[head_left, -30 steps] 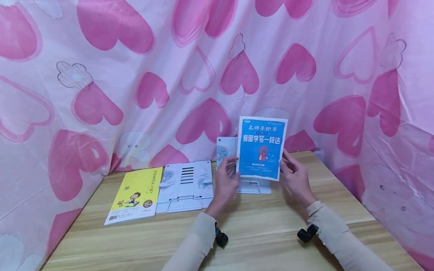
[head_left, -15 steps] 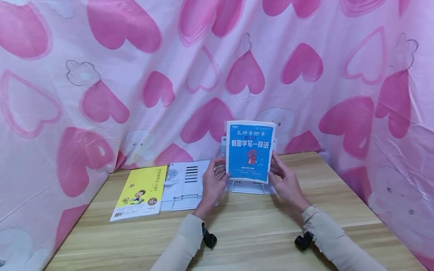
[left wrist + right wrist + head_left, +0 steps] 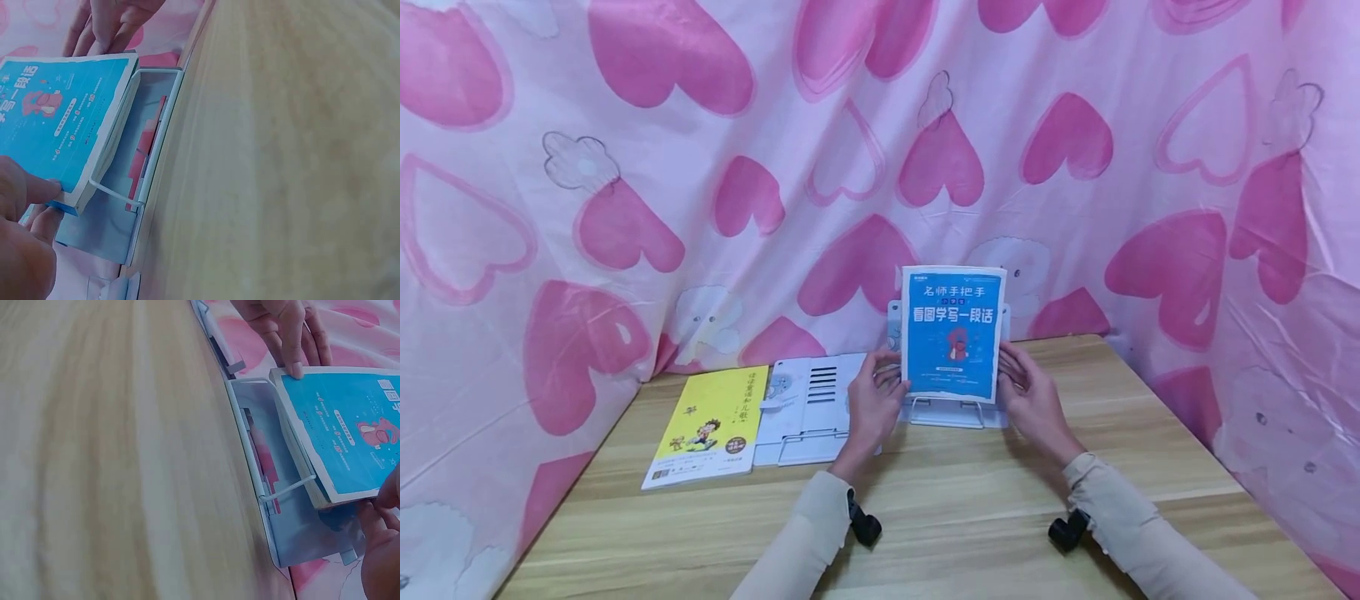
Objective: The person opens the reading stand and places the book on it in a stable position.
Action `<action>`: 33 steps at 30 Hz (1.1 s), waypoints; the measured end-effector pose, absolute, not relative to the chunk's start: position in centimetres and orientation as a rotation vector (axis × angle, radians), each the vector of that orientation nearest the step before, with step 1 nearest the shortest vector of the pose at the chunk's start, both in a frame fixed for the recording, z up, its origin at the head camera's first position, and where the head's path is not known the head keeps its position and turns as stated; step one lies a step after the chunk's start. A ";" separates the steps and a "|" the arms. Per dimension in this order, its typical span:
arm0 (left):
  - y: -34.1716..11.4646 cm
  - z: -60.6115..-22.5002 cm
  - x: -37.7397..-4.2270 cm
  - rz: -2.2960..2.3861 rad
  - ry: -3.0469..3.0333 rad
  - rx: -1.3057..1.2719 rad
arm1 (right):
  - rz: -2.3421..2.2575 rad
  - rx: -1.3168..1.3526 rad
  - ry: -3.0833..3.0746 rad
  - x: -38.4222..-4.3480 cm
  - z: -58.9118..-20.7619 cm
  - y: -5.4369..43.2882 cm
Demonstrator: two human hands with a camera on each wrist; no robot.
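In the head view, a blue book [image 3: 955, 342] with white Chinese lettering leans upright against a white book stand [image 3: 893, 321], most of which is hidden behind it. My left hand [image 3: 877, 410] grips the book's lower left edge, its thumb [image 3: 42, 189] on the cover and the fingers behind. On the opposite side, my right hand [image 3: 1036, 408] holds the lower right edge between thumb and fingers. The right wrist view shows the stand's wire holder [image 3: 242, 434] at the book's lower end, one wire arm crossing close to the page edges.
A second white book stand [image 3: 820, 408] with slots lies left of my left hand. Beside it, a yellow book [image 3: 707, 429] lies on the wooden table [image 3: 970, 508]. A pink heart-patterned curtain [image 3: 850, 125] hangs behind and along both sides.
Both hands have brought the blue book leftward and slightly down, in front of the right-hand stand. During the last half second it has barely shifted.
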State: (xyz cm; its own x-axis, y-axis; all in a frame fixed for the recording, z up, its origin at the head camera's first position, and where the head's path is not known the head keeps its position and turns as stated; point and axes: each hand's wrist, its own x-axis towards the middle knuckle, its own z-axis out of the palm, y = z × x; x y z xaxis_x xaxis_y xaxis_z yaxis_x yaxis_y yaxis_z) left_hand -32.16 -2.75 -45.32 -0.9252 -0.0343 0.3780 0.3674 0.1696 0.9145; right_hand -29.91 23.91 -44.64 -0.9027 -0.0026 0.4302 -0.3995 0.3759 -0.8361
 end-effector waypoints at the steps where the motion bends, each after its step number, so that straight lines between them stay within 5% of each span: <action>1: -2.7 -45.3 -32.1 -1.803 -2.139 -0.316 | 1.539 0.352 -2.291 -29.9 -44.6 23.9; 33: -2.7 -45.6 -32.0 -1.646 -2.245 -0.231 | 1.240 0.299 -2.454 -29.9 -45.0 24.6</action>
State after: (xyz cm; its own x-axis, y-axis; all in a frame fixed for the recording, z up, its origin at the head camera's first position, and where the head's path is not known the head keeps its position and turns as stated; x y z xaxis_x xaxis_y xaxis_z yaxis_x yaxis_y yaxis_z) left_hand -31.96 -2.68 -45.58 -0.9265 -0.0721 0.3693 0.3305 0.3131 0.8903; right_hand -29.88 24.55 -44.97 -0.9075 -0.0206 0.4194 -0.3498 0.5896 -0.7280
